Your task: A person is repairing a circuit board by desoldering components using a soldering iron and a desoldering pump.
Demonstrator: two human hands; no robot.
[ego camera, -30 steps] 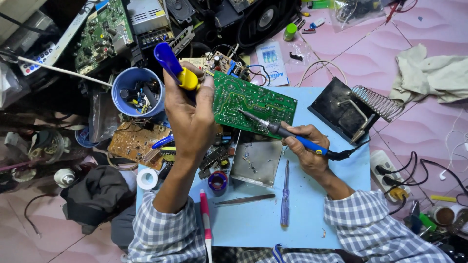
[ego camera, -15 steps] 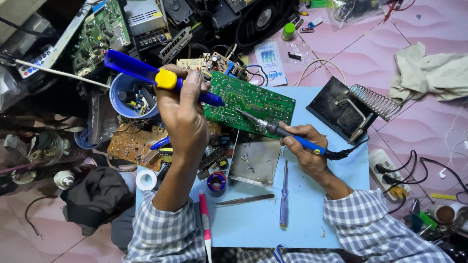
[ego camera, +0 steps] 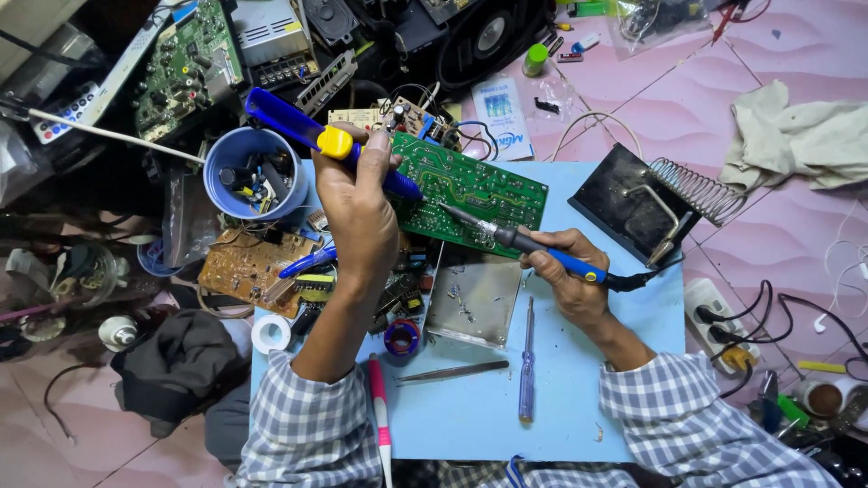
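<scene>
Blue desoldering pump [ego camera: 312,136] gripped in left hand [ego camera: 357,212]; right hand [ego camera: 565,271] clasps soldering iron [ego camera: 524,242] touching green board [ego camera: 475,194]

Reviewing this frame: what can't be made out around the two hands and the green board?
- Head view: where the soldering iron tip meets the green circuit board is too small to judge contact.
- The desoldering pump nozzle end is partly covered by the left hand.
- The board's left edge lies behind that hand.
- The right hand covers most of the iron's blue grip.
- Parts inside the blue cup are too small to identify.
</scene>
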